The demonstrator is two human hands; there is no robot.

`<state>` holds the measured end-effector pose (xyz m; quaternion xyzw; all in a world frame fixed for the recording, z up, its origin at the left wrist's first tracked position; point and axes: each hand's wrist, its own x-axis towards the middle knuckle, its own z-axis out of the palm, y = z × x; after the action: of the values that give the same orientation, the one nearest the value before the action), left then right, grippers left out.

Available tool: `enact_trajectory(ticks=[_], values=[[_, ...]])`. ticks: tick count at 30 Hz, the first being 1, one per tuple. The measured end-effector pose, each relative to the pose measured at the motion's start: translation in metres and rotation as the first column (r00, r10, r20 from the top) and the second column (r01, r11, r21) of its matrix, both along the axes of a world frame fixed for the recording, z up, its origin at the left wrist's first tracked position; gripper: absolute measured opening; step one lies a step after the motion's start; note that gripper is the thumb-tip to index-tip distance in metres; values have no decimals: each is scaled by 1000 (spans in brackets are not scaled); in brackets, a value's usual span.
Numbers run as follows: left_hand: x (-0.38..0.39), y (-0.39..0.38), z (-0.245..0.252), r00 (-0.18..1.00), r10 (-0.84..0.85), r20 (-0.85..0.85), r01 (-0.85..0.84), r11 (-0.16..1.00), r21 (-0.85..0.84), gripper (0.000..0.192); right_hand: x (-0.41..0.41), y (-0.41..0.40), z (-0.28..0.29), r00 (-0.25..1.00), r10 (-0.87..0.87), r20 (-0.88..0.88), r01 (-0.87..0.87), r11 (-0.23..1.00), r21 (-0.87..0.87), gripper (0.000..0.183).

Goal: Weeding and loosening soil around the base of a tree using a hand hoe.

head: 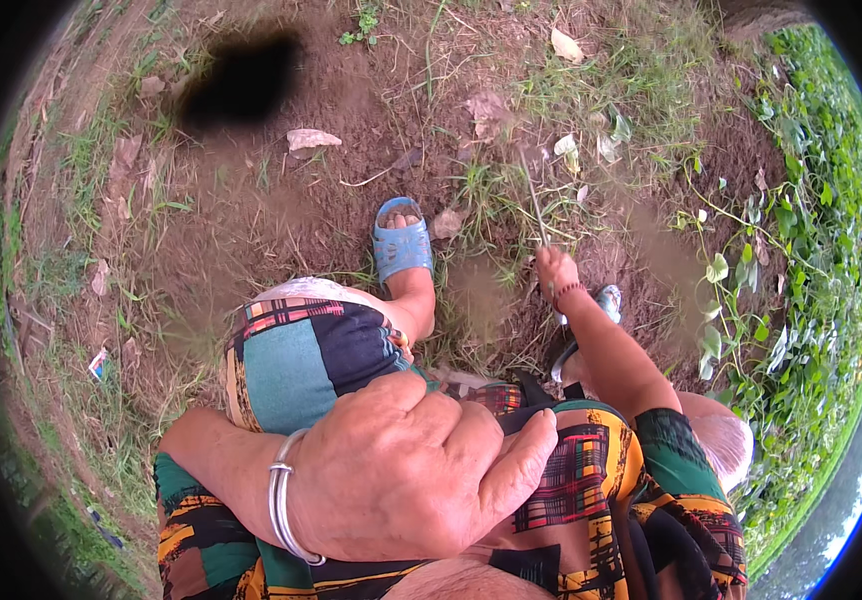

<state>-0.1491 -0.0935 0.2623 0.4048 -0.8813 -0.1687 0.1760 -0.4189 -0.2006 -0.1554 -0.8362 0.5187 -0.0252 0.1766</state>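
Observation:
My left hand [408, 465] is close below the camera, in front of my patterned clothing [581, 465]. Its fingers are curled in and the thumb lies along them; nothing sticks out of it, though the palm side is hidden. A silver bangle [281, 495] circles that wrist. Further off, low over the ground, my right hand [557, 271] grips a thin, straight tool [532, 191], apparently metal. The tool points away from me into a patch of grass [483, 184]; its far end is blurred. A red beaded bracelet [566, 291] is on the right wrist.
My foot in a blue sandal [402, 240] rests on bare soil [341, 195]; the other sandal [608, 301] is partly behind my right arm. Dry leaves [314, 139] lie about. Leafy vines [813, 225] border the right side. A dark blot and smears blur parts of the view.

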Motion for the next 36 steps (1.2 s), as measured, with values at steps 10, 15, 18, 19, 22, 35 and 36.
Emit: enact_trajectory(ticks=[10,15,18,19,22,35,36], values=[[5,2,0,1000,-3,19,3,1000,22,37,1,29,51,539,-824,172,479,469,742,46],[2,3,2,1000,1,29,-2,1000,29,36,40,-65,29,578,-750,322,507,639,579,34],[0,1,2,1000,-1,22,1,1000,-6,36,24,-47,30,964,-263,-31,265,953,148,35],[0,1,2,1000,1,21,-1,1000,-5,36,20,-30,35,947,-285,-147,316,903,291,36],[2,0,1,1000,-5,23,5,1000,10,36,-15,20,28,982,-117,-150,158,940,303,29],[5,3,-1,1000,-6,-8,6,1000,-13,36,-60,48,62,783,-622,13,578,735,355,47],[4,5,1,1000,2,-20,-2,1000,-28,37,-47,39,68,748,-657,96,596,727,341,45]])
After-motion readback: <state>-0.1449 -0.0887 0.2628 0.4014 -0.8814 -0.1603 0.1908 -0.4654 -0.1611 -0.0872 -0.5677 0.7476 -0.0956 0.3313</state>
